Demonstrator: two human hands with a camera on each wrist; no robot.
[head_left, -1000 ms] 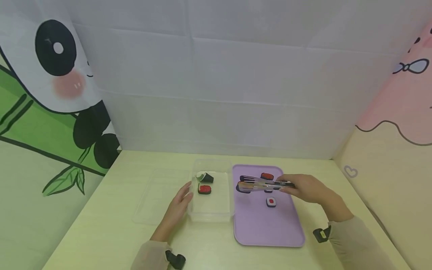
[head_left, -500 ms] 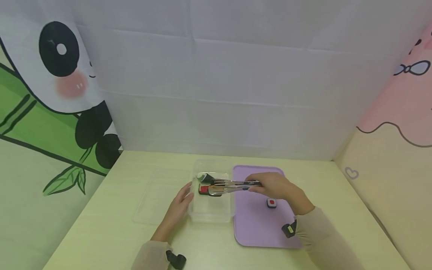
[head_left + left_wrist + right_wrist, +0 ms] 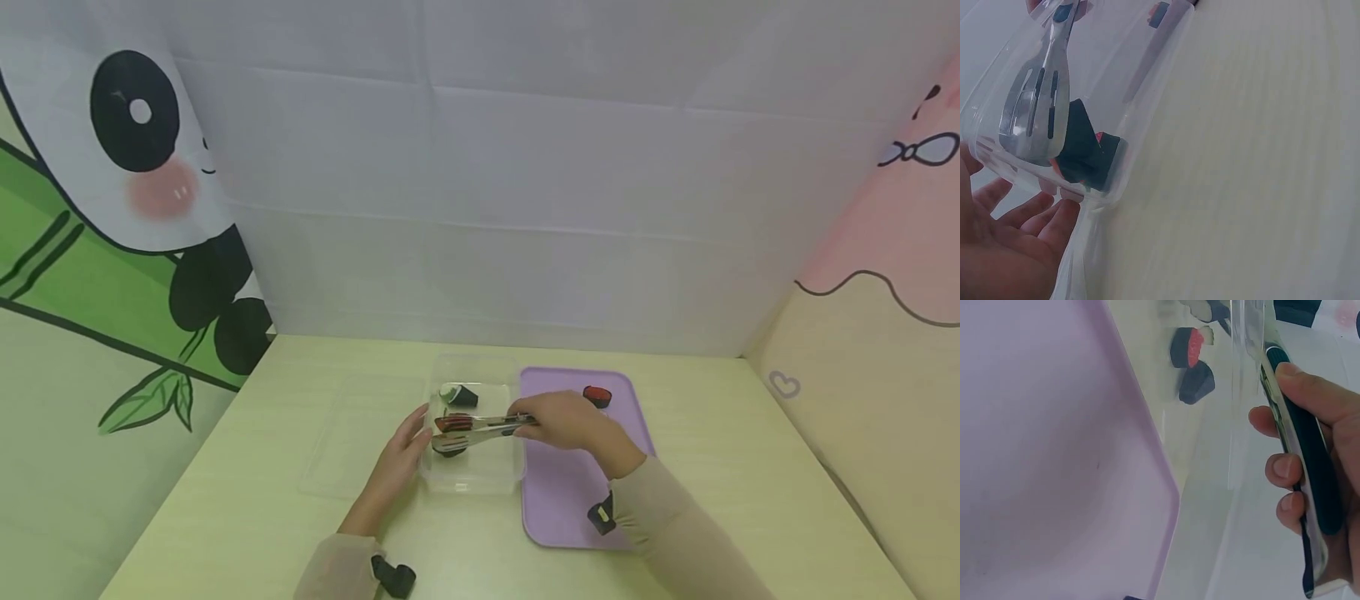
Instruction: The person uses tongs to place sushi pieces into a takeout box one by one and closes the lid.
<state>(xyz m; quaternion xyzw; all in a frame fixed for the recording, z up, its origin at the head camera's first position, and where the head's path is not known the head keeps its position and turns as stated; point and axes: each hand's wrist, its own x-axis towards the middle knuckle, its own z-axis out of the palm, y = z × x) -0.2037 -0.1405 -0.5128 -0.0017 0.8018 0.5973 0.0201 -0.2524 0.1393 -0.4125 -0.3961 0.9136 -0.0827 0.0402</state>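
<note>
My right hand [image 3: 558, 418] holds a pair of metal tongs [image 3: 487, 427] with dark handles, also seen in the right wrist view. Their slotted ends are inside the clear plastic box [image 3: 472, 483]. By the tips lie a red-topped toy sushi piece [image 3: 453, 423] and a dark sushi piece [image 3: 448, 452]; whether the tongs still pinch the dark one I cannot tell. A dark roll with a pale green end [image 3: 459, 396] lies behind them. My left hand [image 3: 402, 454] touches the box's left wall, its fingertips [image 3: 1069, 209] against the outside.
A purple tray [image 3: 573, 517] stands right of the box, with a red-topped sushi piece [image 3: 597, 397] at its back; my right arm covers part of it. A clear lid [image 3: 352, 433] lies to the left. A pale wall [image 3: 480, 275] closes off the table's back.
My right hand has swung the tongs leftward from over the tray into the box, carrying a dark sushi piece. My left hand has stayed at the box wall.
</note>
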